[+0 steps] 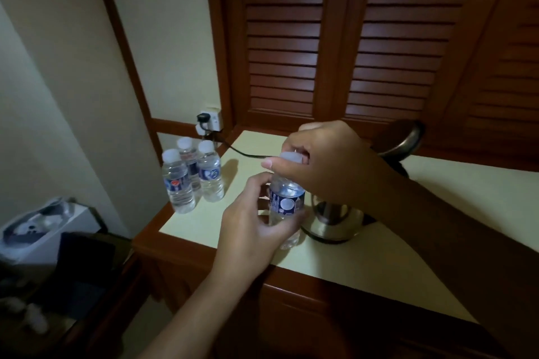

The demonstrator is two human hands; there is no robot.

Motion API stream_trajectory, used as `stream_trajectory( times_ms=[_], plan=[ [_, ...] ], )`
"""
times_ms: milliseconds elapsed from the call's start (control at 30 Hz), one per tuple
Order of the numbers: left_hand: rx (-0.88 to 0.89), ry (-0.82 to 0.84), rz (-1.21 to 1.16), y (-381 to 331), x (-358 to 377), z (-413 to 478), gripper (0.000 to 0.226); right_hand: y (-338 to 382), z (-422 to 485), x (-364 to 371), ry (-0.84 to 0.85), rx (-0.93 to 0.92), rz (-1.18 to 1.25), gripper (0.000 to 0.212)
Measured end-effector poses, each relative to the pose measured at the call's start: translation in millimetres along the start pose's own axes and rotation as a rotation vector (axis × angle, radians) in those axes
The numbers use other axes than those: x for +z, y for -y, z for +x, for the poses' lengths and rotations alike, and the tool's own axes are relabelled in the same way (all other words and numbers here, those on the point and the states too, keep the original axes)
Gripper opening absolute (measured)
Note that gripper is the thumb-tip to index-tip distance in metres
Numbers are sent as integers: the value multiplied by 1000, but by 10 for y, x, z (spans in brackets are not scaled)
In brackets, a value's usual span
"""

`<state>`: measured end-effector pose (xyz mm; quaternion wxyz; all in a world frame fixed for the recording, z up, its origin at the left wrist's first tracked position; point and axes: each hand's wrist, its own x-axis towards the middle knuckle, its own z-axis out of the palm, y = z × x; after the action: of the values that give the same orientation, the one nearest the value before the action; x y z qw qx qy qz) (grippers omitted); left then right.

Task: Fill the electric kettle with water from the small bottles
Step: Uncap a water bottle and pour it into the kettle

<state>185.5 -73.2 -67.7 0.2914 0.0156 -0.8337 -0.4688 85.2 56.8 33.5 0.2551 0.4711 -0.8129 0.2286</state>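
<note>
The kettle [331,223] stands on the pale counter [455,207], but the right forearm crosses over it, so only its shiny lower body and its raised lid [407,137] show; the mouth and handle are hidden. Just left of the kettle, touching or nearly touching its side, a small bottle [287,202] stands upright. The left hand [253,221] grips its lower body, fingers wrapped round and covering much of the label. The right hand [329,160] pinches the white cap [291,157] between thumb and curled fingers; whether the cap is loosened or tight cannot be told. Well to the left of the kettle three more bottles [191,176] stand close together, caps on, near the counter's edge. A dark cord [243,152] runs from behind the hands toward a wall socket [211,121] beyond the kettle's left side — its far end is lost behind the right hand. Behind the kettle rise brown slatted shutters [291,38]. Far left and lower sits a white box [35,230], blurred and dim — its contents are unclear.
</note>
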Motion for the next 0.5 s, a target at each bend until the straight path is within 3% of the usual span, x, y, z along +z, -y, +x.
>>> stream_trajectory(
  times_ms=[167,367,500],
  plan=[
    [12,192,-215,-179,70,94,60,-115,-112,-368,142,-55,-107,54],
    [32,434,-293,-237,161,182,63,-199,-275,-918,449,-24,-46,34],
    [54,499,-371,-219,228,285,56,-246,-341,-1036,417,-53,71,25]
  ],
)
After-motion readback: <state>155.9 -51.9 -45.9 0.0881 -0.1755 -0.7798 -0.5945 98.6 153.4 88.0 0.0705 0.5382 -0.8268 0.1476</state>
